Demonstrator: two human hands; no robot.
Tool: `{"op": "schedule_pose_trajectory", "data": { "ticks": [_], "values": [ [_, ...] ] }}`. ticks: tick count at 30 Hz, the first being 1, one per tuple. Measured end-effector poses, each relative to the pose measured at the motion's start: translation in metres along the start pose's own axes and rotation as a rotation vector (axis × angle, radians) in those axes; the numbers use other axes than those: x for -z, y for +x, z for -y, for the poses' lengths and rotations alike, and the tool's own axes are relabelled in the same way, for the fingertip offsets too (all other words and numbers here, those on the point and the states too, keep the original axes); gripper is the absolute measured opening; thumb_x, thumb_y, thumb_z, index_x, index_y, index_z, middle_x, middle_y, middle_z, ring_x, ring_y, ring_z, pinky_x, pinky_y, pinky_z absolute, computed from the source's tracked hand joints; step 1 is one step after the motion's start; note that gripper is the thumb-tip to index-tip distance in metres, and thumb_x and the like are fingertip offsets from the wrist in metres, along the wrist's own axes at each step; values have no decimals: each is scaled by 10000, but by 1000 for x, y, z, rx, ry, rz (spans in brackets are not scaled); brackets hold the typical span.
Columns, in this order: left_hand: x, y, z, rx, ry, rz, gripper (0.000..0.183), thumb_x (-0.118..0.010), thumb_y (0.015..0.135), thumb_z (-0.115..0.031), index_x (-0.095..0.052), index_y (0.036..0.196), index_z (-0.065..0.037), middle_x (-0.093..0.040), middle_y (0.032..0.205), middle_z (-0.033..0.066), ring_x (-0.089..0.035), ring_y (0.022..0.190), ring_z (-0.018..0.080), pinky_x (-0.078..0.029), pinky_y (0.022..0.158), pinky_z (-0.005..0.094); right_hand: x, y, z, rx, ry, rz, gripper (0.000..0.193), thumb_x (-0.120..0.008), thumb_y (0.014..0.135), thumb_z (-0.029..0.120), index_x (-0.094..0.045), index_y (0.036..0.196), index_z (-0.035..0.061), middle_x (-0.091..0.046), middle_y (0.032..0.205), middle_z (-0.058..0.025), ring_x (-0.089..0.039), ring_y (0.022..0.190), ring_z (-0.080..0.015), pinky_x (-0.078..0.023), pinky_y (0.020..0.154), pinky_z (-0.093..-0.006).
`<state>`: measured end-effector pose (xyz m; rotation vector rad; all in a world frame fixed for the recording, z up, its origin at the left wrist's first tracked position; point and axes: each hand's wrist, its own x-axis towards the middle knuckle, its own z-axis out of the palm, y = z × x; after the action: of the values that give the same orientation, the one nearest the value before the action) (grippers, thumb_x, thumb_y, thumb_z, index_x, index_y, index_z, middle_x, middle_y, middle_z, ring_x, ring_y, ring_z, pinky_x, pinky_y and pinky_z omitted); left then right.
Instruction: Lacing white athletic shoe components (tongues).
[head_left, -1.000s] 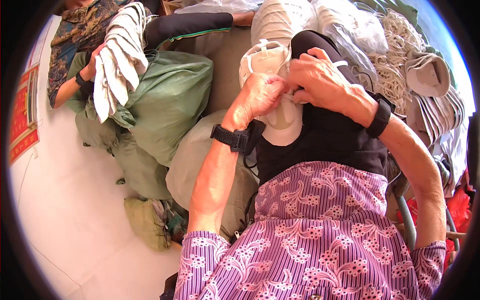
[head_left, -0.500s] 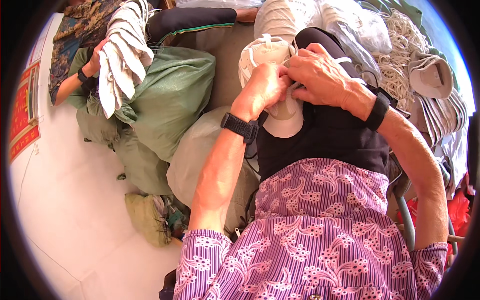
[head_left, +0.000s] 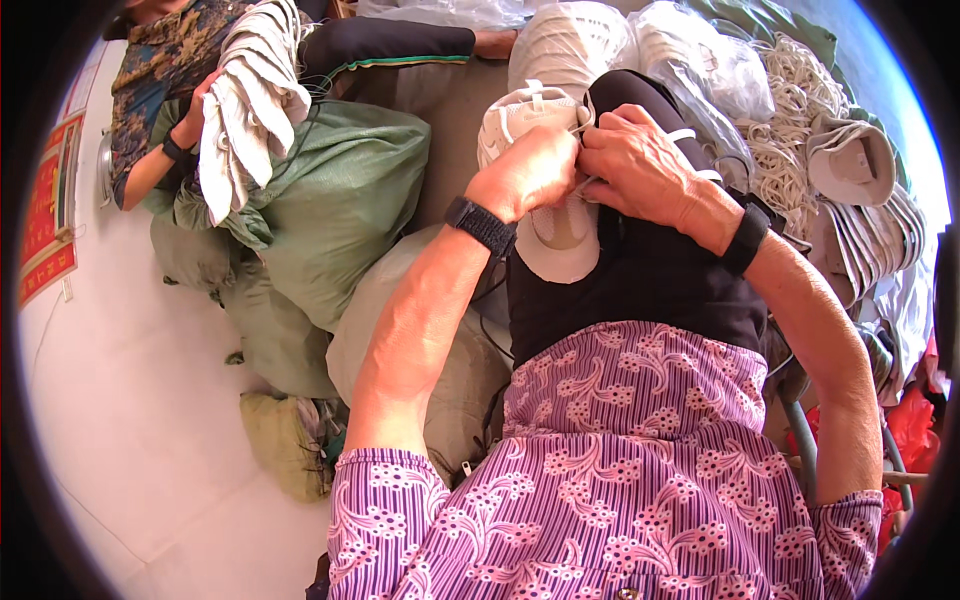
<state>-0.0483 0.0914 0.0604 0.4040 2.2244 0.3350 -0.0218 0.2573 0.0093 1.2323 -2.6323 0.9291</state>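
Observation:
A pale beige and white shoe upper (head_left: 562,250) rests on my black-clothed thigh, its tongue end toward me. My left hand (head_left: 527,168) is closed at its lace opening, covering the middle of it. Close against it, my right hand (head_left: 640,165) pinches at the same opening, thumb and fingers together. A white shoelace (head_left: 683,134) shows beside my right hand, lying over the thigh; its part between my fingertips is hidden.
At right lie a heap of white laces (head_left: 785,125) and a stack of shoe uppers (head_left: 870,235). Wrapped pale stacks (head_left: 570,45) stand ahead. Green sacks (head_left: 340,210) are on the left. Beyond them another person's hand (head_left: 195,105) holds a bundle of pale fabric pieces (head_left: 250,105).
Both hands stay at the shoe upper. My left hand has turned slightly, its fingers now more hidden, and my right hand has shifted a little. The whole view has moved slightly.

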Motion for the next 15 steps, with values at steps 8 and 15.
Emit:
{"op": "schedule_pose_trajectory", "data": {
  "ticks": [8,15],
  "values": [
    [-18,-3,13,-171,110,-419,122,-630,769,-138,-686,785,-30,-658,769,196,-661,739,342,-533,661,413,1,0,0,-3,38,0,186,-704,690,208,-652,832,99,-597,842,-24,-559,902,-220,-397,859,-374],
    [-19,-11,10,-133,72,-481,112,-610,803,-104,-651,806,1,-637,780,228,-634,770,377,-501,680,426,1,5,-2,7,70,-1,152,-696,697,173,-679,841,129,-570,798,-14,-543,871,-212,-395,830,-373]
  ]
}}
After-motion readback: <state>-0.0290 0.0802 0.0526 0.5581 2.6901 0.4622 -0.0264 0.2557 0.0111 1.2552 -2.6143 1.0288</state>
